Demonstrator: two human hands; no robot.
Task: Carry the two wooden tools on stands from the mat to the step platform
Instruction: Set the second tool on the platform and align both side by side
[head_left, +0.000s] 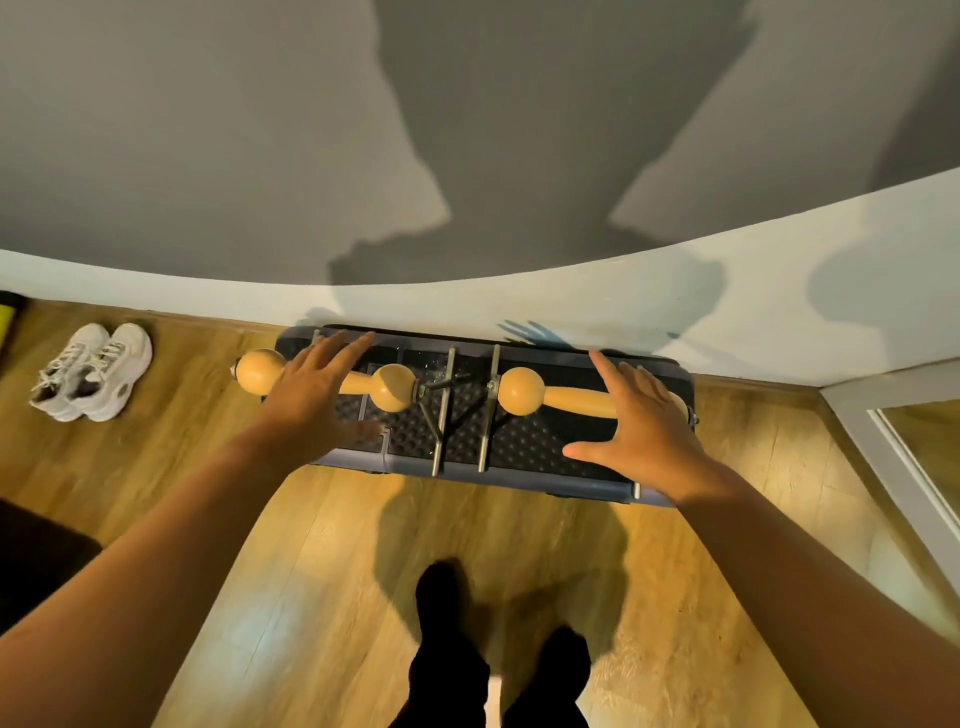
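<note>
Against the white skirting, on the studded top of the step platform (524, 441), the two wooden tools are seen lying end to end, each raised on a thin metal stand. The left tool (363, 384) is partly covered by the left hand (311, 395), the right tool (561, 397) by the right hand (644, 426). Both hands are spread flat with fingers straight and apart; nothing is gripped, and whether the palms touch the wood or only hover over it cannot be told. The mat is not clearly identified in view.

Both tools are judged to be turned hardwood: stiff, smooth, moderately heavy, with a varnished surface that may slip under a loose palm. The bulbous ends offer no secure hold, so the narrow waist between the bulbs is judged the best place for a wrapped grip, should repositioning be needed. The stand legs (441, 415) between the tools look slender and lie close together, almost interlocked; a snag or a tipped stand is the likely risk if one tool is dragged sideways. A straight lift is therefore preferred to a slide.

A pair of white trainers (91, 371) is seen on the wooden floor (322, 545), well apart to the left
</note>
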